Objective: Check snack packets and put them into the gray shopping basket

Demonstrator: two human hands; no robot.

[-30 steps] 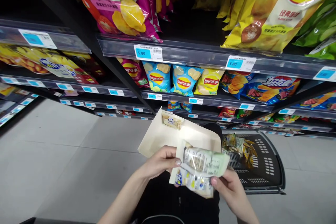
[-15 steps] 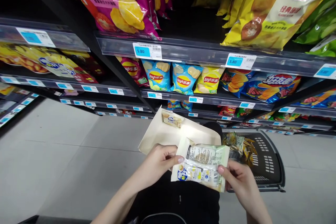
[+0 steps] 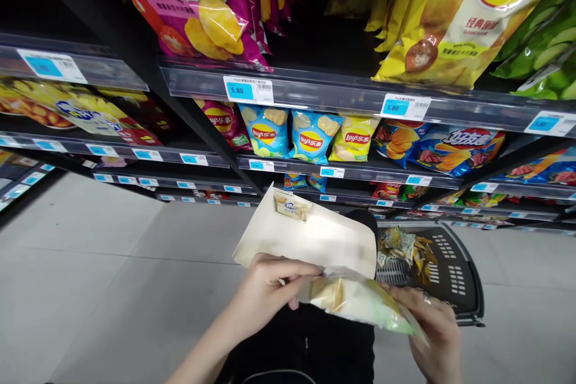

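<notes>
Between my two hands a small snack bag (image 3: 355,300) is stretched, tilted so that I look along its top edge; motion smears its print. The fingers of my left hand (image 3: 274,288) pinch its left end. My right hand (image 3: 427,318) is closed round its right end, partly behind it. Just beyond the bag, an open cream-coloured cardboard box (image 3: 324,231) lies across my dark-clothed lap. One small snack packet (image 3: 292,206) rests in the box's far left corner.
A dark shopping basket (image 3: 454,276) with several small packets (image 3: 405,249) stands on the grey floor to my right. Ahead, shelves (image 3: 333,87) hold chip bags, such as a large yellow bag (image 3: 468,30), a magenta bag (image 3: 193,6) and blue bags (image 3: 315,137).
The snack bag has turned from showing its printed back to being tilted nearly edge-on. My right hand has rotated and moved slightly right and down with it.
</notes>
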